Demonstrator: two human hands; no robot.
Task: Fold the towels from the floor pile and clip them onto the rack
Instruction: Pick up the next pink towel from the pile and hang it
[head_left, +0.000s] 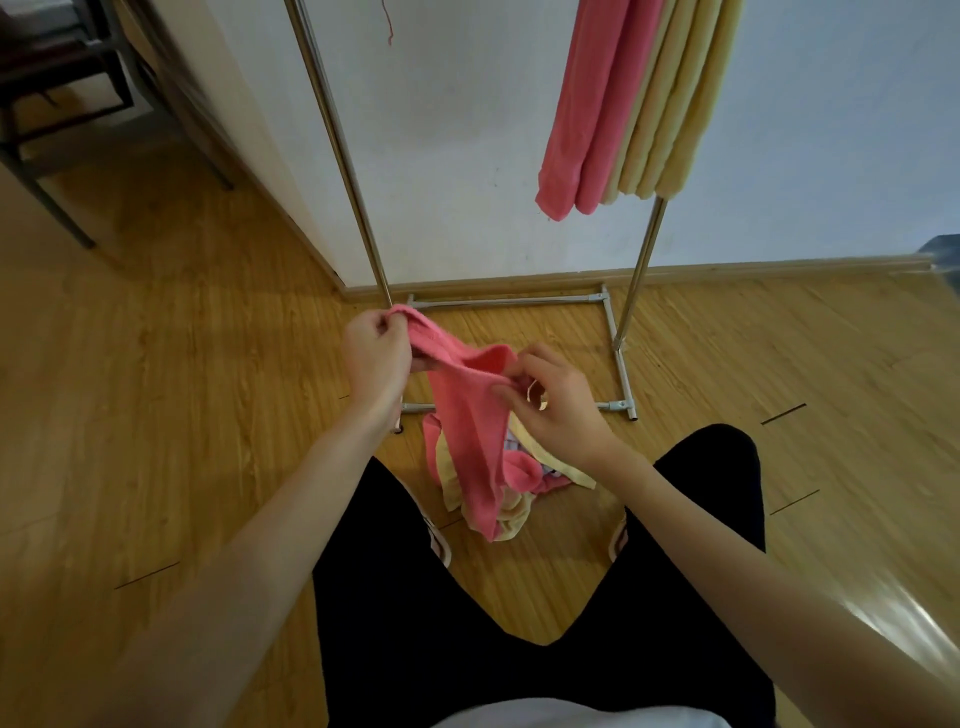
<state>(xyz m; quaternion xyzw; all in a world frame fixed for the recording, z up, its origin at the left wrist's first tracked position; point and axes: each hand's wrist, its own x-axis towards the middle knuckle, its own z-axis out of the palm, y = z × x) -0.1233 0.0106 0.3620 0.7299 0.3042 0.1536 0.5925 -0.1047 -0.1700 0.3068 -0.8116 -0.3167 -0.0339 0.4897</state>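
I have a pink towel (467, 410) stretched between both hands above the floor pile (519, 483), its lower end hanging down onto the pile. My left hand (375, 358) pinches the towel's far left corner, fingers curled round the edge. My right hand (558, 400) pinches the top edge further right between thumb and curled fingers. The pile of pink and yellow towels lies on the wooden floor (208, 389) just near of the rack's base (613, 332). On the far right, pink (587, 114) and yellow towels (675, 104) hang from the rack.
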